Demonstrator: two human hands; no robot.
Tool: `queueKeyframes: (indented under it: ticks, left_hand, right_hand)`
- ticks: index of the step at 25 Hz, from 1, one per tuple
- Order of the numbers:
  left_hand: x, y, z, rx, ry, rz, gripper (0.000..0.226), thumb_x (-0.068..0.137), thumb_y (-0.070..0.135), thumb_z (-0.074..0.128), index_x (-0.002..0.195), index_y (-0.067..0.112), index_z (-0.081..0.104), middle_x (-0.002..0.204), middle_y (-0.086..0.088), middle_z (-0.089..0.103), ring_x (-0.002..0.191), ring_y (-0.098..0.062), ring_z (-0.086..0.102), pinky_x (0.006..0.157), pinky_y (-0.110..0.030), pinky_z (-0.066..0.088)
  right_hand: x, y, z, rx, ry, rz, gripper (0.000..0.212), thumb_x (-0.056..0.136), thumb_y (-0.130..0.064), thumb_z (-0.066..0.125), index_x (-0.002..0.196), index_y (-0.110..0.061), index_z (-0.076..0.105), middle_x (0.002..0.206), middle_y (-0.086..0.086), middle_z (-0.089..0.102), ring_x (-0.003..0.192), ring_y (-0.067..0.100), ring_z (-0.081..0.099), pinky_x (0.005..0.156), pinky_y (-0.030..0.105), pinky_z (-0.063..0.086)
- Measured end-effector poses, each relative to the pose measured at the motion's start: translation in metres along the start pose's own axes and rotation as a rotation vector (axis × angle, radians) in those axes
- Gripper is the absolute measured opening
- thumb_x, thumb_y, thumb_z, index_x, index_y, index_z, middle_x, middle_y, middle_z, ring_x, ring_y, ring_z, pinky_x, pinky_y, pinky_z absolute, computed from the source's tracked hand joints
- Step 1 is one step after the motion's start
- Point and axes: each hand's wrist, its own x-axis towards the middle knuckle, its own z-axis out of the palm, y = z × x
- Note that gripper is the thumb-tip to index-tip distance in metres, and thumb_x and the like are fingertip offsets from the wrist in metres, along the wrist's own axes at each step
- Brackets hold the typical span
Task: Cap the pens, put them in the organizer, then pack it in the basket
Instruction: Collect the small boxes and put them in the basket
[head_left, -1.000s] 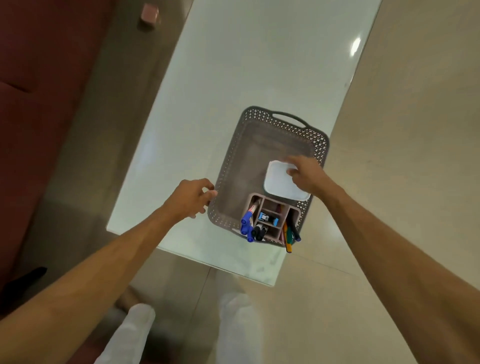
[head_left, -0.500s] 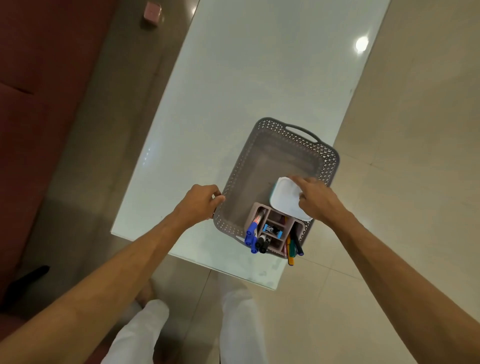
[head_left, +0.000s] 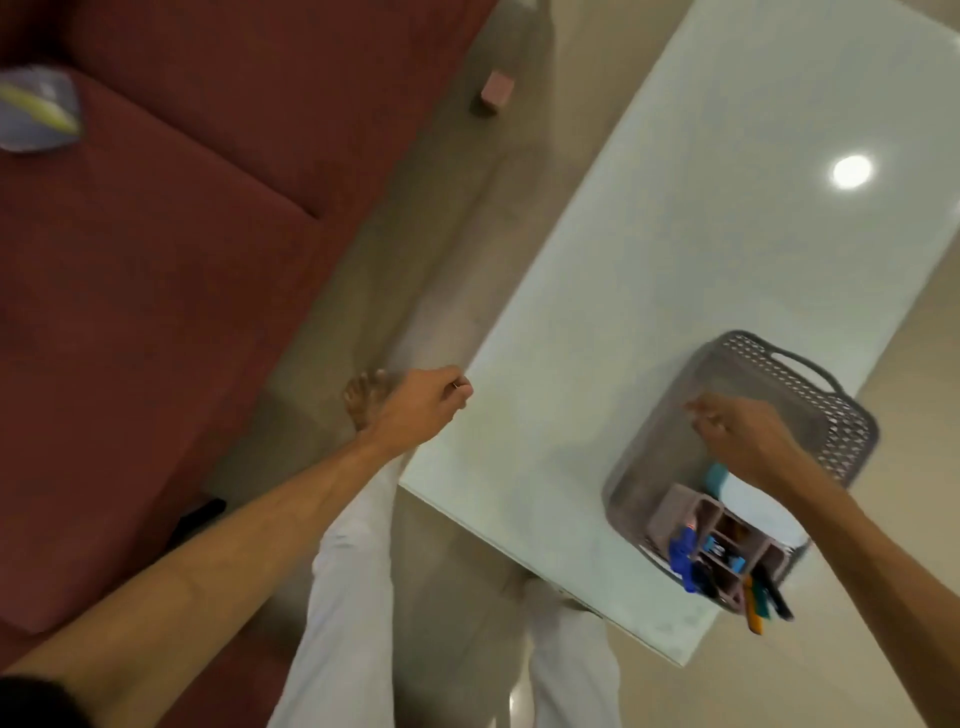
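Observation:
A grey perforated basket (head_left: 852, 415) stands near the table's near right corner. Inside its near end stands the pinkish-brown organizer (head_left: 675, 506), holding blue pens (head_left: 683, 556), dark pens and orange and green pens (head_left: 758, 608) that stick out toward me. A white flat thing with a teal edge (head_left: 753, 499) lies in the basket beside the organizer, partly hidden by my right forearm. My right hand (head_left: 743, 431) hovers over the basket's middle, fingers loosely curled, holding nothing. My left hand (head_left: 421, 405) hangs at the table's left edge, loosely curled and empty, away from the basket.
The pale glass table (head_left: 675, 234) stretches away to the upper right. A dark red sofa (head_left: 156, 260) fills the left, with a pale packet (head_left: 36, 111) on it. A small pink block (head_left: 496, 93) sits on the floor. My legs in white trousers (head_left: 353, 597) stand below.
My left hand has let go of the basket's rim and drawn back to the left. My right hand has lifted off the white thing. The view has swung left.

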Motion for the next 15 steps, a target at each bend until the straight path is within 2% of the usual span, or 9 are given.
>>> queueKeyframes:
  ticks: [2,4,6,8,10,12,13,15]
  left_hand:
    - [0.01,-0.045,-0.05,0.074,0.009,-0.027,0.018,0.102,0.031,0.059,0.093,0.02,0.07,0.081,0.005,0.074,0.071,-0.016,0.068,0.071,-0.037,0.058]
    - [0.021,-0.086,-0.103,0.088,-0.036,-0.032,0.016,0.103,0.026,0.06,0.1,0.018,0.073,0.089,0.001,0.077,0.078,-0.016,0.069,0.077,-0.035,0.057]
    - [0.027,-0.115,-0.155,0.104,-0.06,-0.012,0.013,0.105,0.025,0.06,0.102,0.02,0.072,0.09,0.002,0.077,0.078,-0.014,0.07,0.077,-0.036,0.057]
    - [0.038,-0.131,-0.211,0.148,-0.017,0.058,0.009,0.104,0.029,0.06,0.106,0.027,0.069,0.096,0.007,0.076,0.085,-0.011,0.07,0.08,-0.037,0.058]
    - [0.048,-0.147,-0.274,0.228,0.169,0.109,0.017,0.101,0.034,0.061,0.117,0.029,0.065,0.114,0.008,0.072,0.104,-0.016,0.066,0.092,-0.04,0.056]
    - [0.065,-0.171,-0.341,0.322,0.409,0.065,0.029,0.097,0.033,0.064,0.125,0.026,0.063,0.126,0.0,0.066,0.116,-0.026,0.06,0.097,-0.045,0.052]
    - [0.075,-0.185,-0.378,0.323,0.522,-0.004,0.035,0.095,0.033,0.066,0.129,0.022,0.061,0.13,-0.006,0.063,0.119,-0.031,0.059,0.098,-0.047,0.051]
    - [0.097,-0.227,-0.44,0.285,0.728,-0.192,0.051,0.091,0.037,0.07,0.134,0.013,0.056,0.134,-0.016,0.057,0.123,-0.039,0.056,0.1,-0.053,0.051]
  right_hand:
    - [0.011,-0.059,0.0,0.068,0.04,-0.02,0.025,0.102,-0.009,0.059,0.122,-0.011,0.074,0.109,0.014,0.079,0.095,0.03,0.074,0.083,0.031,0.05]
    - [0.029,-0.124,0.001,0.161,0.047,-0.014,0.023,0.102,-0.008,0.057,0.115,-0.014,0.075,0.097,0.009,0.081,0.084,0.026,0.075,0.081,0.033,0.056]
    - [0.044,-0.187,0.0,0.22,0.005,-0.007,0.026,0.1,-0.007,0.055,0.112,-0.018,0.075,0.093,0.007,0.08,0.083,0.025,0.077,0.082,0.035,0.059]
    - [0.064,-0.244,-0.005,0.273,-0.033,0.024,0.028,0.1,-0.008,0.053,0.113,-0.019,0.075,0.096,0.005,0.079,0.086,0.023,0.077,0.078,0.032,0.058]
    - [0.08,-0.298,-0.013,0.283,-0.074,0.009,0.027,0.102,-0.01,0.053,0.115,-0.02,0.074,0.1,0.004,0.078,0.091,0.021,0.076,0.074,0.02,0.053]
    - [0.099,-0.344,-0.023,0.277,-0.094,-0.012,0.027,0.103,-0.011,0.053,0.116,-0.022,0.074,0.101,0.003,0.078,0.094,0.019,0.076,0.075,0.015,0.048]
    - [0.109,-0.367,-0.027,0.285,-0.105,-0.018,0.027,0.104,-0.011,0.052,0.116,-0.022,0.074,0.101,0.002,0.078,0.094,0.018,0.076,0.075,0.016,0.049]
    - [0.129,-0.403,-0.03,0.305,-0.113,-0.04,0.027,0.105,-0.014,0.052,0.116,-0.024,0.074,0.101,0.002,0.078,0.096,0.019,0.075,0.081,0.027,0.054]
